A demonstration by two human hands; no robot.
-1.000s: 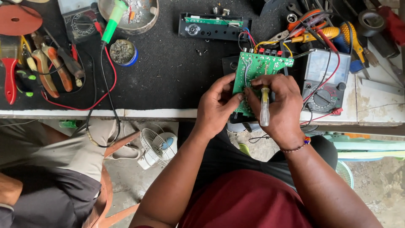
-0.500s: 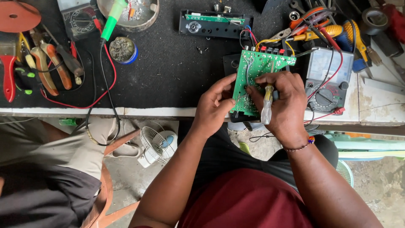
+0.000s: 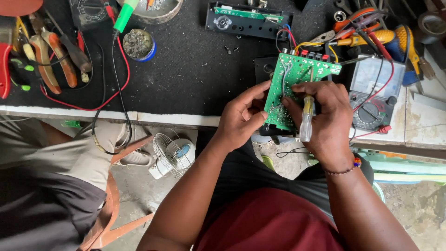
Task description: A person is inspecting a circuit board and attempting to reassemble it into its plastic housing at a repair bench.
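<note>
A green circuit board (image 3: 297, 76) with coloured wires at its top edge is held over the edge of the black work mat (image 3: 195, 65). My left hand (image 3: 241, 118) grips the board's left and lower edge. My right hand (image 3: 325, 116) is closed around a small screwdriver with a clear yellow handle (image 3: 306, 118), its tip pointing up at the board's face. A black casing part sits just behind the board.
An analogue multimeter (image 3: 374, 93) lies to the right, a black panel with a green strip (image 3: 246, 21) at the back. Pliers (image 3: 51, 56), a solder tin (image 3: 139, 44) and red and black leads lie on the left. Another seated person's legs (image 3: 51, 186) and a small fan (image 3: 174, 155) are below.
The board and both hands stay together at the mat's edge; my right hand has shifted the screwdriver slightly on the board. The view has tilted a little.
</note>
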